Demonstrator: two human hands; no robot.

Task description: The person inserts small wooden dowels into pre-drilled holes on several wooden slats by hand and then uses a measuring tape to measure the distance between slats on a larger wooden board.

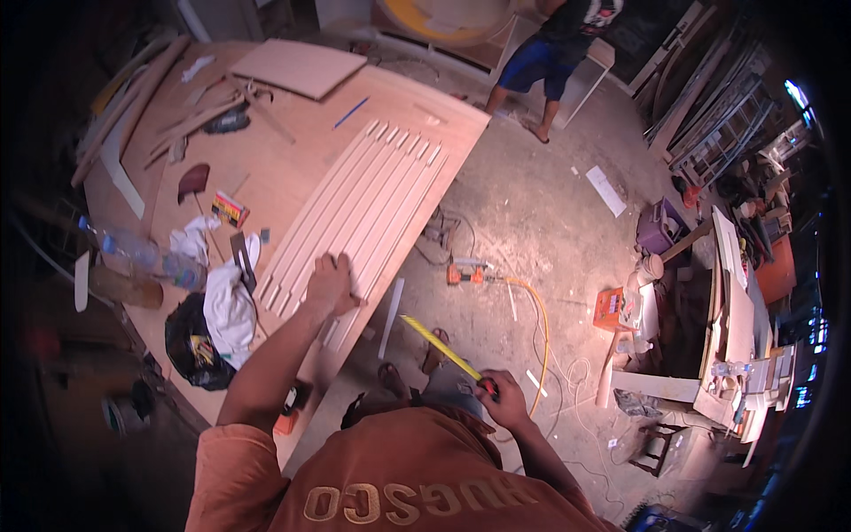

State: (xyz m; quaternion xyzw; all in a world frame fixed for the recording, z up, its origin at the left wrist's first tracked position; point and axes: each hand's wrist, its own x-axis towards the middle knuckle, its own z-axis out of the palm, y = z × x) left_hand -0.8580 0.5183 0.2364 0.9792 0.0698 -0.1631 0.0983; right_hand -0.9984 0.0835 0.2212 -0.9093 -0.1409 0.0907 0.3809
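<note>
My left hand point(331, 285) rests on the near ends of several long pale wooden strips point(365, 191), its fingers apart and slightly bent. The strips lie side by side on the wooden worktable, with stepped, narrowed ends. In my right hand point(503, 401) is a red and black tape measure point(487, 387), held off the table's right side near my waist. Its yellow blade point(441, 345) is pulled out and points up and left toward the table's edge. The blade's free end touches nothing that I can see.
On the worktable point(266, 177) lie a board point(299, 66), a blue pencil point(351, 113), a white cloth point(230, 310), a black bag point(191, 341) and plastic bottles point(182, 269). An orange power tool point(465, 275) with a yellow hose is on the floor. Another person point(550, 62) stands beyond.
</note>
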